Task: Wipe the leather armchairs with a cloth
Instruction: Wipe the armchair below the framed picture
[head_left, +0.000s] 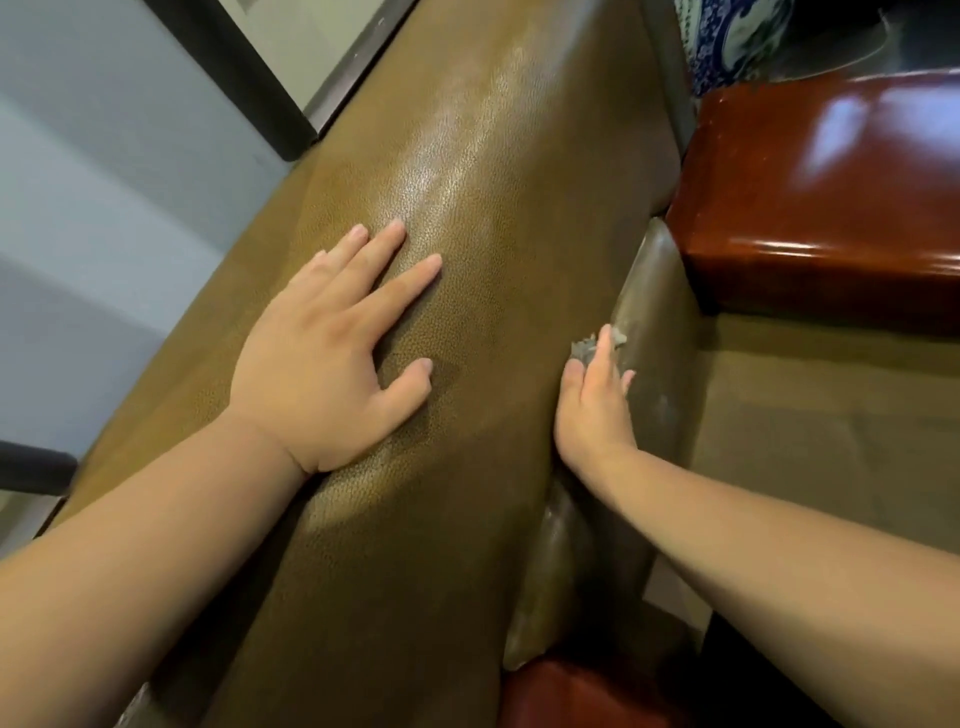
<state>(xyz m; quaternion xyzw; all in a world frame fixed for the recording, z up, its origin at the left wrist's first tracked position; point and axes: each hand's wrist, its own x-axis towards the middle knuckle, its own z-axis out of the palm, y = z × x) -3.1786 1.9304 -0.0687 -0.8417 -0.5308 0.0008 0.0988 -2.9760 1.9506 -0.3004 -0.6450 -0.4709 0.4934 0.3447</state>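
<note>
My left hand (332, 364) lay flat on the olive leather armchair back (467, 182), fingers spread. At three o'clock, my right hand (595, 410) pressed a grey cloth (584, 349) against the cushion (660, 312), fingers straight together.

— How does the left hand (332, 353) lie?
— Flat, fingers spread, palm down on the armchair (493, 208) backrest.
— The right hand (595, 405)?
— Lower on the armchair's front, fingers pressing a cloth (589, 347).

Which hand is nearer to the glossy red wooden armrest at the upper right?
Right. The right hand, pressing the grey cloth on the cushion edge, is below-left of the armrest; the left hand lies flat farther left.
</note>
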